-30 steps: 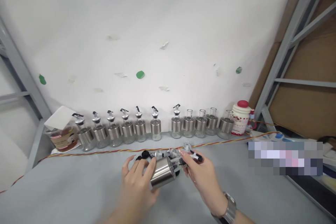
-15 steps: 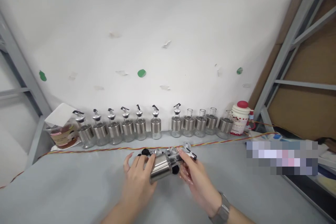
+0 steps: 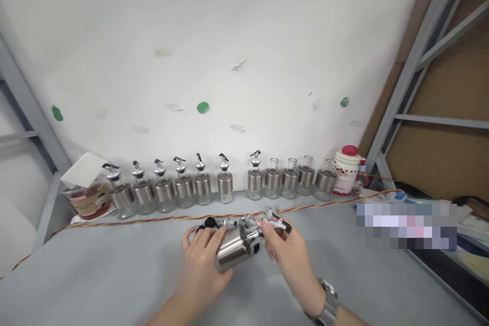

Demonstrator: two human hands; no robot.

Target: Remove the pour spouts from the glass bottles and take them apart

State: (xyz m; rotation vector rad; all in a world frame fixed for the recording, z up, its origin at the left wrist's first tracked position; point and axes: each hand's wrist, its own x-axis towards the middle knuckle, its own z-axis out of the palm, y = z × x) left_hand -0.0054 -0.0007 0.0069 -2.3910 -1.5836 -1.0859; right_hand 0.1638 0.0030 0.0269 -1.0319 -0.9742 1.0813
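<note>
My left hand [image 3: 202, 262] is wrapped round a steel-sleeved glass oil bottle [image 3: 232, 248], tilted sideways with its neck towards the right. At the bottle's mouth, my right hand [image 3: 292, 257] pinches a pour spout [image 3: 282, 224] with a black-and-white lever. Whether the spout sits fully in the neck is hidden by the fingers. Just behind the bottle lie several loose pour spouts [image 3: 210, 222], partly covered by the left hand and bottle.
Along the wall stands a row of similar bottles: several with spouts [image 3: 164, 192] on the left, several open-necked ones [image 3: 273, 179] on the right. A twisted red-yellow cable [image 3: 153, 219] crosses the grey table [image 3: 114, 270]. A plastic tub [image 3: 89, 205] and a white jar [image 3: 346, 173] flank the row.
The bottle has tipped slightly, its neck still towards my right hand. My right hand has turned a little at the spout, whose lever now shows more white. The view has shifted slightly.
</note>
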